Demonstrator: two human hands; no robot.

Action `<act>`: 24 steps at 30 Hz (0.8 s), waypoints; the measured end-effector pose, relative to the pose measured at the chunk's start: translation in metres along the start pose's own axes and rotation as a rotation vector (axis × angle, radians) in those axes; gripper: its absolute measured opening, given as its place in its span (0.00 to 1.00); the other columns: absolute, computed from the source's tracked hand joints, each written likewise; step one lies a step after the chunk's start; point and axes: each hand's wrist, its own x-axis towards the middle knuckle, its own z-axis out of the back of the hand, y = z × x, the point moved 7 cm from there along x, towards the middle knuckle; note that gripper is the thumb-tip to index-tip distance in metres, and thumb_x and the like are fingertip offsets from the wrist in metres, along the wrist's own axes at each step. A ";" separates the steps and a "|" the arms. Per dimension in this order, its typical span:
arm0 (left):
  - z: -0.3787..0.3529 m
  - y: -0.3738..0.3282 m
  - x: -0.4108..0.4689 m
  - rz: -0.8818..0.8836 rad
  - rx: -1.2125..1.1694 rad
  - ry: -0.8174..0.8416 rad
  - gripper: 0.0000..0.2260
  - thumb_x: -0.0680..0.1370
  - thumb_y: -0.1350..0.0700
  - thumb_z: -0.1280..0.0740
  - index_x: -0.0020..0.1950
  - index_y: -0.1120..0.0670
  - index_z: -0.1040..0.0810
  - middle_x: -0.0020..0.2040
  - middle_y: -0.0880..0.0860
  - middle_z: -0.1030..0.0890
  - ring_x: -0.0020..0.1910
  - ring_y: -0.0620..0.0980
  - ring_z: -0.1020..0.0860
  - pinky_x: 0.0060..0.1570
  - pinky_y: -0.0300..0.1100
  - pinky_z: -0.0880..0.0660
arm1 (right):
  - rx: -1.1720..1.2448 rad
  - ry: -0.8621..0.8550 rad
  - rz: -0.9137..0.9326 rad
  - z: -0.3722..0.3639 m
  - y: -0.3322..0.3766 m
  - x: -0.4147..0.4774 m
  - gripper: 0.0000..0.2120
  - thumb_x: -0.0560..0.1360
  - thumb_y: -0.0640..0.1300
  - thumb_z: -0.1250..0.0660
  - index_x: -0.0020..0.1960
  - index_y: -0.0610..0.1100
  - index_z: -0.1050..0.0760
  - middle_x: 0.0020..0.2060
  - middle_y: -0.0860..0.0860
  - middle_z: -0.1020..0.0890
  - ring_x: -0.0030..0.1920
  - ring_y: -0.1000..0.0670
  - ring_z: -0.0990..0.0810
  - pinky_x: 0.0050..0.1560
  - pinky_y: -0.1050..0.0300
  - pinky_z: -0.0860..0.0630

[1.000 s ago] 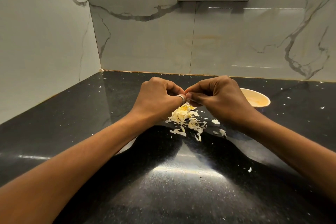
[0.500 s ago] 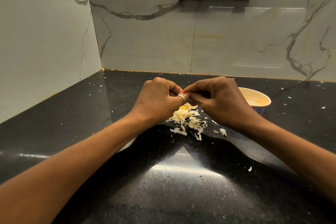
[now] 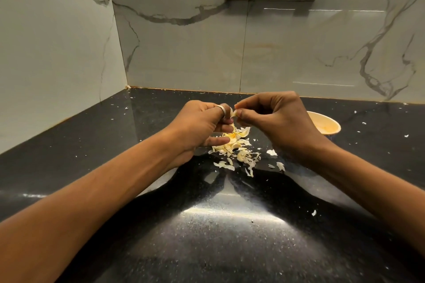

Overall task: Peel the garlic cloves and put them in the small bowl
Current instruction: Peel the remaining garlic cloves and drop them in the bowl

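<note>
Peeling seems well underway: left hand point(image 3: 200, 126) grips a clove point(image 3: 233, 114), right hand point(image 3: 276, 119) pinches its skin. Skins point(image 3: 234, 147) litter the worktop point(image 3: 230, 236); bowl point(image 3: 326, 124) contents unclear.

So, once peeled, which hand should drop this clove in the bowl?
Probably the right hand: the small bowl sits just beyond it, while the left hand would have to reach across.
</note>
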 end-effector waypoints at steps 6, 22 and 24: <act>-0.002 -0.001 0.000 0.006 -0.024 0.003 0.08 0.81 0.56 0.34 0.50 0.59 0.18 0.45 0.53 0.19 0.43 0.45 0.19 0.37 0.40 0.20 | 0.267 -0.013 -0.129 -0.001 -0.004 -0.001 0.05 0.74 0.34 0.28 0.50 0.38 0.17 0.43 0.44 0.13 0.44 0.49 0.13 0.45 0.64 0.19; 0.011 -0.001 0.000 0.000 0.117 -0.080 0.02 0.78 0.62 0.30 0.49 0.58 0.19 0.46 0.55 0.15 0.37 0.44 0.20 0.33 0.38 0.21 | 0.416 -0.074 -0.149 0.014 -0.007 0.004 0.06 0.75 0.32 0.29 0.51 0.36 0.18 0.44 0.42 0.13 0.48 0.46 0.13 0.51 0.59 0.18; 0.012 -0.003 0.000 -0.033 0.143 -0.089 0.03 0.79 0.61 0.30 0.49 0.56 0.18 0.48 0.54 0.14 0.38 0.43 0.19 0.33 0.37 0.21 | 0.380 -0.054 -0.136 0.011 -0.006 0.004 0.06 0.75 0.33 0.29 0.52 0.35 0.18 0.45 0.42 0.13 0.48 0.45 0.13 0.52 0.58 0.17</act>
